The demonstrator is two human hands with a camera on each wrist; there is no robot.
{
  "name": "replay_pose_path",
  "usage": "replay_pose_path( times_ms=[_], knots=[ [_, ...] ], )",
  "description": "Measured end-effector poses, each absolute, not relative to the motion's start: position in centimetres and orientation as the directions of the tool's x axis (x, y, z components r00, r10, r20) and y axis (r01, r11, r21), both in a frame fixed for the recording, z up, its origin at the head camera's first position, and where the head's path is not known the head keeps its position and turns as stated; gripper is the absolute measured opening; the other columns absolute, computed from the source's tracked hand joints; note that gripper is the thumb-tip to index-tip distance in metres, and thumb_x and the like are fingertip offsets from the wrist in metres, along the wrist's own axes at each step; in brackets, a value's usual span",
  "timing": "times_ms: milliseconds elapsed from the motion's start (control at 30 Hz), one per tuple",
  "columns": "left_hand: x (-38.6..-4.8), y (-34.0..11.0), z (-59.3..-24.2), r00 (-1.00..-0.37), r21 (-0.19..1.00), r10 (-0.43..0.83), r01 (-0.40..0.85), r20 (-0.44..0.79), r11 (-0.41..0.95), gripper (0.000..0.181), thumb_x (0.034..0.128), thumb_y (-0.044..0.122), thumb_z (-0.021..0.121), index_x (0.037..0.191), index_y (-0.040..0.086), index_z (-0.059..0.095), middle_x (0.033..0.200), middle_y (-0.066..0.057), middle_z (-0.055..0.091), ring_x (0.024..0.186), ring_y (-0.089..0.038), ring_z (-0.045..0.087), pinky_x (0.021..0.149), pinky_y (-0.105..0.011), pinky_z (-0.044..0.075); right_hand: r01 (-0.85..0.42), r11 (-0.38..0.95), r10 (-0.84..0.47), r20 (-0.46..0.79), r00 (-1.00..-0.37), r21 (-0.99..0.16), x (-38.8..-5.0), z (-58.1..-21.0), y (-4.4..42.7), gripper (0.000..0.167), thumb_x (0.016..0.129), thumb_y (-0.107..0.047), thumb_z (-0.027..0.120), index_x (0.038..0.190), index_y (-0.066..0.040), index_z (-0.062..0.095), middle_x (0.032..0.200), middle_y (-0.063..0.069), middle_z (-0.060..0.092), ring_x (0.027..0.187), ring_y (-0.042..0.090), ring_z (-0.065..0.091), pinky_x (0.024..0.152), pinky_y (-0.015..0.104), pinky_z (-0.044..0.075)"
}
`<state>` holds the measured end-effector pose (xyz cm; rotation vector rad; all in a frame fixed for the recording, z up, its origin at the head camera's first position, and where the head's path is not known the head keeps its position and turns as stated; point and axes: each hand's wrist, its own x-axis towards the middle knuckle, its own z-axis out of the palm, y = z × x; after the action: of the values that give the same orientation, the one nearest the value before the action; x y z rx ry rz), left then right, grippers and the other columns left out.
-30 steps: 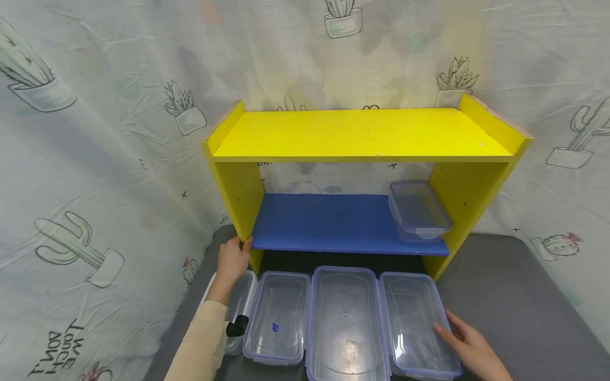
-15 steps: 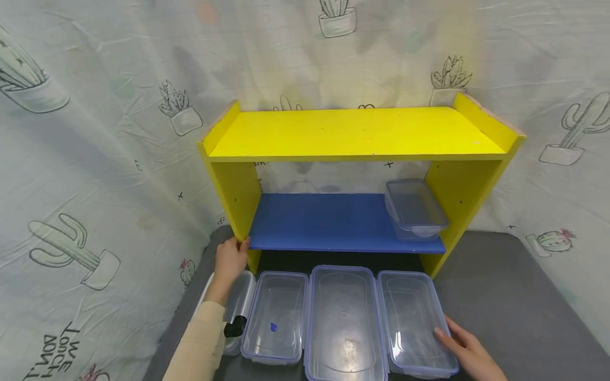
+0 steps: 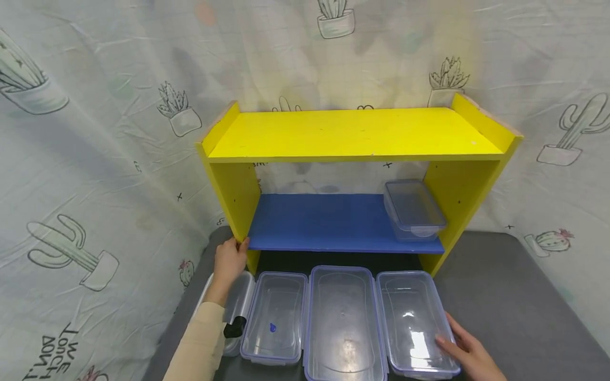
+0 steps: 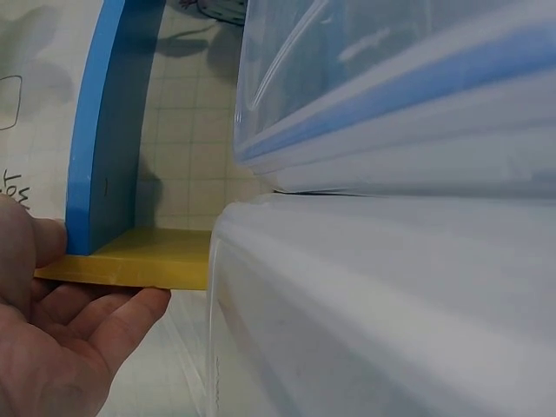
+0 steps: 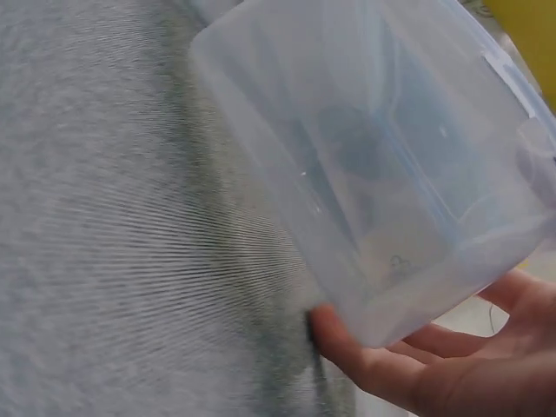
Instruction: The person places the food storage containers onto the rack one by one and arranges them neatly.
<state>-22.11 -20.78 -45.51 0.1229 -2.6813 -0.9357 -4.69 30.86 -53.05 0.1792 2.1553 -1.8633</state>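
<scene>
A yellow shelf unit [image 3: 362,132] with a blue middle board [image 3: 329,222] stands against the cloth. My left hand [image 3: 231,262] grips the edge of its left side panel [image 4: 130,269], with thumb and fingers on opposite faces in the left wrist view. In front of the unit, clear lidded food containers form a row. My right hand [image 3: 469,349] holds the rightmost container [image 3: 414,317] at its near right corner. Its thumb lies on the lid, and in the right wrist view a fingertip [image 5: 334,330] reaches the container's lower corner.
Left of that container lie a large container [image 3: 345,317], a smaller one [image 3: 276,344] with a blue mark, and one [image 3: 238,296] partly behind my left forearm. Another container [image 3: 414,209] sits at the right end of the blue board. Dark grey cloth [image 3: 505,296] covers the table.
The glare on the rightmost container's lid has grown and shifted, and the container looks slightly tilted in my right hand. My left hand keeps its grip on the shelf panel.
</scene>
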Motion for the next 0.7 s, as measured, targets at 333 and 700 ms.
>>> replay_pose_path(
  times_ms=[333,700],
  knots=[
    [-22.1,-20.9,-45.6,-0.956,0.629,-0.177,0.010,0.235,0.778,0.034,0.0998,0.027,0.054,0.081,-0.001,0.061,0.063,-0.012,0.058,0.053,-0.021,0.054,0.047,-0.029,0.041,0.015,-0.126,-0.391,0.036,-0.920,-0.992,-4.3,-53.9,31.8,0.073,0.101,0.003,0.040,0.155,-0.035,0.008,0.137,-0.031,0.046,0.112,-0.001,0.058,0.085,0.024,0.054],
    [-22.1,-20.8,-45.5,-0.955,0.627,-0.186,-0.001,0.231,0.779,0.034,0.0998,0.028,0.054,0.080,0.001,0.061,0.063,-0.011,0.058,0.052,-0.020,0.053,0.047,-0.029,0.041,-0.136,-0.396,-0.512,0.341,-0.789,-0.908,-4.7,-55.0,32.5,0.085,0.089,0.024,0.028,0.153,-0.009,-0.016,0.155,-0.018,0.029,0.131,0.006,0.048,0.098,0.026,0.048]
  ],
)
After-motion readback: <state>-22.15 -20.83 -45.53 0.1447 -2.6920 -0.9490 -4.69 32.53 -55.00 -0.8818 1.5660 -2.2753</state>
